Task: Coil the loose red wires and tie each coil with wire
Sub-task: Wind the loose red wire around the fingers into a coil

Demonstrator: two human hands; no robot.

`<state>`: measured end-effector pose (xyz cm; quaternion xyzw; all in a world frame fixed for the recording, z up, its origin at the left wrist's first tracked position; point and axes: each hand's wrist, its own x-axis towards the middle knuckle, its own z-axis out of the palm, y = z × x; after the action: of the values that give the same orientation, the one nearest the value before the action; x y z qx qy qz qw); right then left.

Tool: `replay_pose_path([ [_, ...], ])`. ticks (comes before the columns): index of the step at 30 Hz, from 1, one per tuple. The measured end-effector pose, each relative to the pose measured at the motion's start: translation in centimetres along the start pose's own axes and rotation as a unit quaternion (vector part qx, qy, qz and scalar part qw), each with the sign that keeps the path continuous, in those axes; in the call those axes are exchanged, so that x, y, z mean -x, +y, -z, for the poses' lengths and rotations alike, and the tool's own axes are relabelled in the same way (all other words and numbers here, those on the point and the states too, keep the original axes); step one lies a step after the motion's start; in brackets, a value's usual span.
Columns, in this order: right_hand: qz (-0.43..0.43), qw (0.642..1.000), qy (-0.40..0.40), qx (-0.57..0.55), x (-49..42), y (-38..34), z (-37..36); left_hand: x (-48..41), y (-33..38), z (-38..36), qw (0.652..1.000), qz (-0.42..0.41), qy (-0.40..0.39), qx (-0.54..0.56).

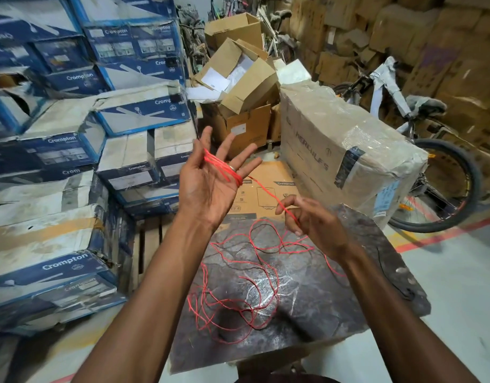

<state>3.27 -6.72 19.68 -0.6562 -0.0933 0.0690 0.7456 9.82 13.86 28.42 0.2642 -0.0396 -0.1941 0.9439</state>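
left hand (210,181) spread, red wire (224,168) looped diagonally across its fingers; right hand (313,225) pinches the strand slanting down.

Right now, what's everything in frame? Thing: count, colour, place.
coil: one, red, wound on the left hand
strand: one, red, from coil to right hand
loose wires: tangle, count unclear, red, on the slab
slab: one, dark grey, front centre
Crompton boxes: many, blue-white, stacked left
cardboard boxes: several, brown, back centre
wrapped carton: one, brown, right
bicycle: one, black tyre, far right
left hand: one, raised, fingers straight
right hand: one, pinching the strand
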Motion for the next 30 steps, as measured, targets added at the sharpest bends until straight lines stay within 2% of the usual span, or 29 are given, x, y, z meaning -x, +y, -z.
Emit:
replay_pose_path([
  [2, 0.018, 0.994, -0.02, 0.102, 0.8, -0.2, -0.6, -0.5, 0.6, -0.5, 0.998, -0.03, 0.024, -0.049],
  [5, 0.019, 0.98, -0.053, 0.192, 2.4, -0.4, -1.3, -1.2, 1.7, -0.9, 0.984, -0.08, 0.059, -0.147],
  [7, 0.027, 0.962, -0.072, 0.261, 3.2, -0.6, -1.4, -1.4, 2.0, -0.8, 0.958, -0.109, 0.051, -0.261],
  [8, 0.033, 0.953, -0.078, 0.292, 3.4, -0.8, -1.5, -1.4, 1.9, -0.4, 0.924, -0.128, 0.036, -0.359],
  [10, 0.048, 0.943, -0.076, 0.319, 3.4, -1.5, -1.4, -1.3, 1.3, 1.0, 0.815, -0.146, -0.009, -0.561],
  [12, 0.074, 0.947, -0.056, 0.308, 3.3, -2.6, -1.2, -0.9, 0.7, 2.6, 0.704, -0.101, -0.06, -0.7],
  [13, 0.091, 0.949, -0.041, 0.299, 3.2, -3.1, -0.9, -0.5, 0.5, 3.1, 0.664, -0.061, -0.082, -0.741],
  [14, 0.107, 0.949, -0.024, 0.296, 3.0, -3.7, -0.6, -0.2, 0.3, 3.5, 0.643, -0.018, -0.102, -0.759],
  [16, 0.134, 0.946, 0.003, 0.295, 2.2, -4.6, -0.1, 0.8, -0.1, 3.3, 0.646, 0.064, -0.133, -0.749],
  [20, 0.165, 0.948, 0.037, 0.269, 0.6, -5.9, -0.1, 2.9, -0.8, 1.9, 0.678, 0.202, -0.169, -0.686],
  [22, 0.193, 0.947, 0.075, 0.244, -0.1, -6.5, -0.3, 3.8, -0.8, 1.8, 0.737, 0.267, -0.199, -0.589],
  [25, 0.23, 0.943, 0.145, 0.194, -1.1, -6.7, -0.6, 4.6, -0.7, 2.1, 0.816, 0.352, -0.253, -0.382],
  [28, 0.235, 0.944, 0.175, 0.154, -1.5, -6.1, -1.4, 5.3, -0.3, 1.6, 0.856, 0.359, -0.304, -0.215],
  [30, 0.226, 0.951, 0.159, 0.135, -1.5, -5.5, -1.9, 5.6, 0.1, 0.8, 0.868, 0.335, -0.34, -0.134],
])
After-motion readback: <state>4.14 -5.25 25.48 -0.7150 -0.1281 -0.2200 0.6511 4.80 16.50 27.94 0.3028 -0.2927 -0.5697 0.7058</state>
